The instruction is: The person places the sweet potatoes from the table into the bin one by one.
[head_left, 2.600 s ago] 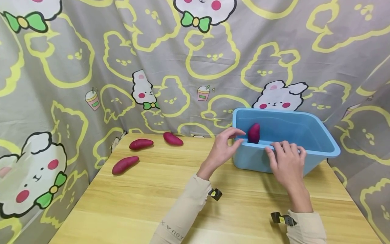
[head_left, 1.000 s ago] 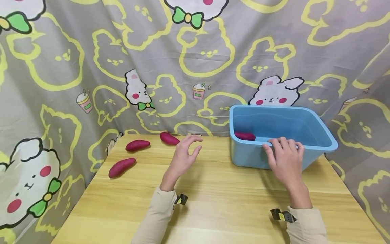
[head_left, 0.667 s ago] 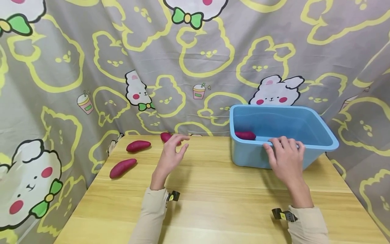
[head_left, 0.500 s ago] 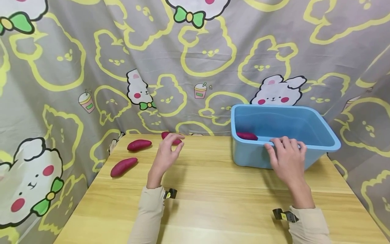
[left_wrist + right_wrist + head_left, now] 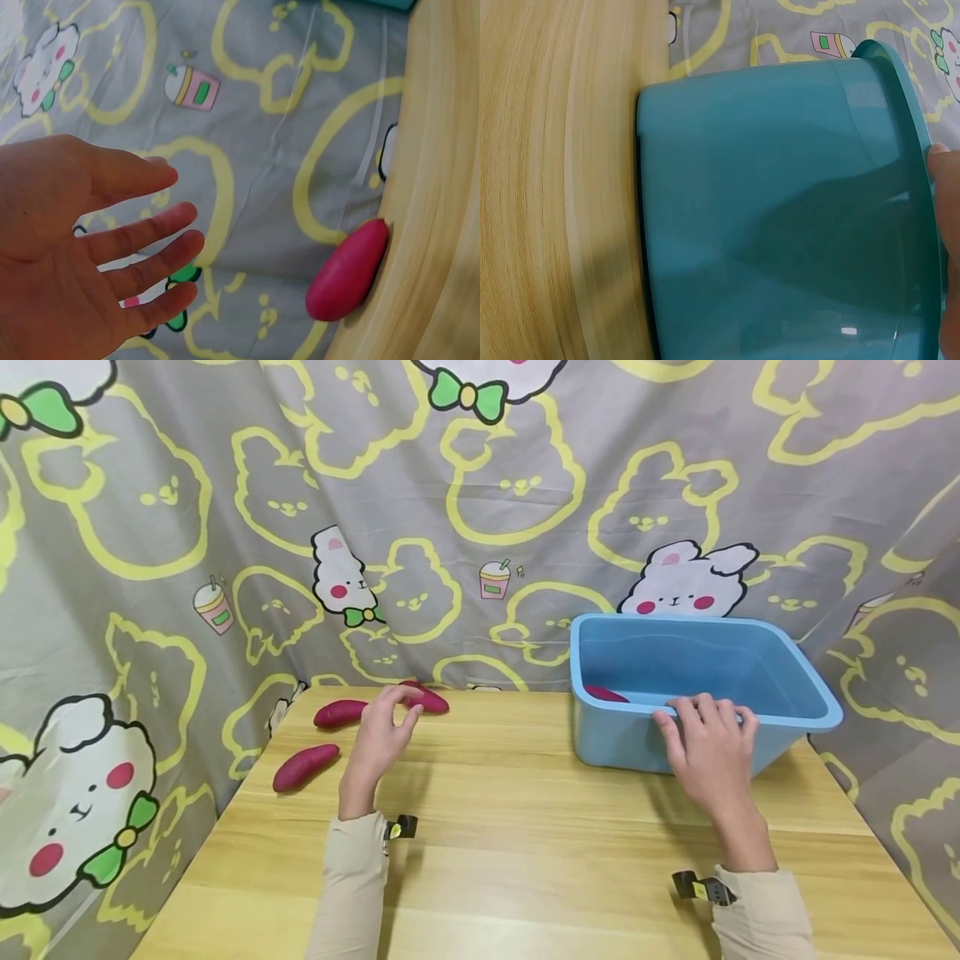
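My left hand hovers above the table with its fingers loosely bent and nothing in them. Around it lie three purple-red sweet potatoes: one at the back, partly behind my fingertips, another just left of the hand, and a third nearer the front. In the left wrist view the palm faces a sweet potato across a gap. My right hand grips the near rim of a blue plastic bin, fingers over the edge, thumb outside. Inside the bin, a sweet potato is mostly hidden by its wall.
The wooden table meets a grey curtain with rabbit prints at the back; the curtain also hangs along both sides. The bin stands at the table's back right, close to the curtain.
My left hand has left the bin and moved left across the table toward the sweet potatoes. The sweet potato in the bin has gone from upright to lying down. My right hand stays on the rim.
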A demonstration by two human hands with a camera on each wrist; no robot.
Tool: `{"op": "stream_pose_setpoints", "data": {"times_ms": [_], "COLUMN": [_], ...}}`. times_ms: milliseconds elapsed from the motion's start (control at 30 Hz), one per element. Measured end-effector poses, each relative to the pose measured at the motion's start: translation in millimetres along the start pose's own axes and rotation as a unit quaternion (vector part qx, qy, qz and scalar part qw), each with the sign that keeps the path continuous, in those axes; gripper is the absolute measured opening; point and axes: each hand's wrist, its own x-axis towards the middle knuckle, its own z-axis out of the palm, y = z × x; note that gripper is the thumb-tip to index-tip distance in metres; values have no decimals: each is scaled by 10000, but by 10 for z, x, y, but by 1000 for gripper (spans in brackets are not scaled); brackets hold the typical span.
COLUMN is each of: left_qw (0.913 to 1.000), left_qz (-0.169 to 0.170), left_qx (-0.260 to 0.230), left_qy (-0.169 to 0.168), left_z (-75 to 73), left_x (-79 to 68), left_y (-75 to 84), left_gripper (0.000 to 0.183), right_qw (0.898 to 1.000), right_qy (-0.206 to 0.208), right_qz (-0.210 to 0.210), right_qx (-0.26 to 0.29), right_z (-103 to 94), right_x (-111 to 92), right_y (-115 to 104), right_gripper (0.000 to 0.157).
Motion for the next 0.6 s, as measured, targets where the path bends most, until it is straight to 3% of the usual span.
{"op": "stream_pose_setpoints", "data": {"times_ms": [600], "left_qw": [9985], "left_qz": [-485], "left_qx": [207], "left_qy": [169], "left_z": [-291], "left_x": [-71], "left_y": [-243], "left_gripper": [22], "right_qw": [10000], "right_qy": [-14], "right_qz": [15], "right_qx": [10], "right_z": [8], "right_x": [12], "right_y": [7], "right_gripper": [30]}}
